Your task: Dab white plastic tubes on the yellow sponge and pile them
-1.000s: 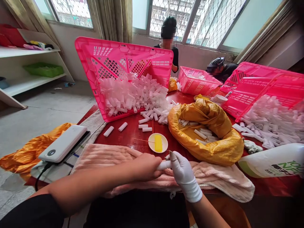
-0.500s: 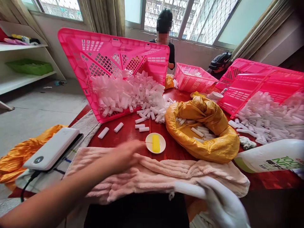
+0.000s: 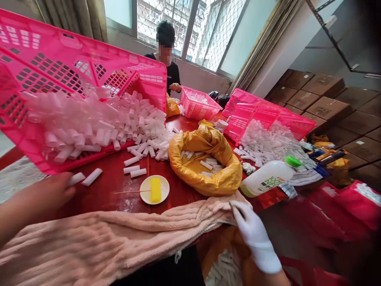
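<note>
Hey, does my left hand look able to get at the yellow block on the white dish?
Probably yes: the yellow block lies uncovered on the white dish, and nothing tall stands between it and the left hand; only a thin stick juts out on that side.

Single view from head-worn camera: looks forward and down over red table [image 3: 98, 198], from above near edge, toward window [image 3: 205, 33]. Left hand [image 3: 50, 194] and right hand [image 3: 254, 232] enter low in foreground, at close range. Plate [image 3: 165, 191] near, seen obliquely from above. Left crate [image 3: 92, 47] also near, cut by frame's left edge; stacked boxes [image 3: 326, 97] at right, well back. Frame tilted: window base slopes down rightward. Dark right margin possibly lens border; detail there unclear.
</note>
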The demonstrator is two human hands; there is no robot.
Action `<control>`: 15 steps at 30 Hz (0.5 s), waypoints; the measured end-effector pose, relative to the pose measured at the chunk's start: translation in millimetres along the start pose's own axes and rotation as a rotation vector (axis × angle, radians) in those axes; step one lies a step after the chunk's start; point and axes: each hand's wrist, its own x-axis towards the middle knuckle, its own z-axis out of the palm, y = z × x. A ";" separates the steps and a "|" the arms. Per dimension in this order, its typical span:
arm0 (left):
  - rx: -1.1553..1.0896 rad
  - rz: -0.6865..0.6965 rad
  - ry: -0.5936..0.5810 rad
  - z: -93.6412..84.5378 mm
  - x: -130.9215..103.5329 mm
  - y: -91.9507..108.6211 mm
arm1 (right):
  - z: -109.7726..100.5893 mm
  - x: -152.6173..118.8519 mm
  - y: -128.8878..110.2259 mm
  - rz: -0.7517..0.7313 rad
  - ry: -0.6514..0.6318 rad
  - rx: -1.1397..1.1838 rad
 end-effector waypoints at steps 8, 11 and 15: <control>0.040 0.290 -0.090 -8.4 -23.5 169.8 | 27.9 166.3 -94.7 -0.015 -0.155 -0.198; -0.016 0.298 -0.115 1.9 -22.7 166.5 | 36.6 171.1 -100.9 -0.015 -0.214 -0.246; -0.127 0.276 -0.102 10.4 -20.6 154.2 | 59.1 142.7 -119.3 -0.252 -0.304 0.023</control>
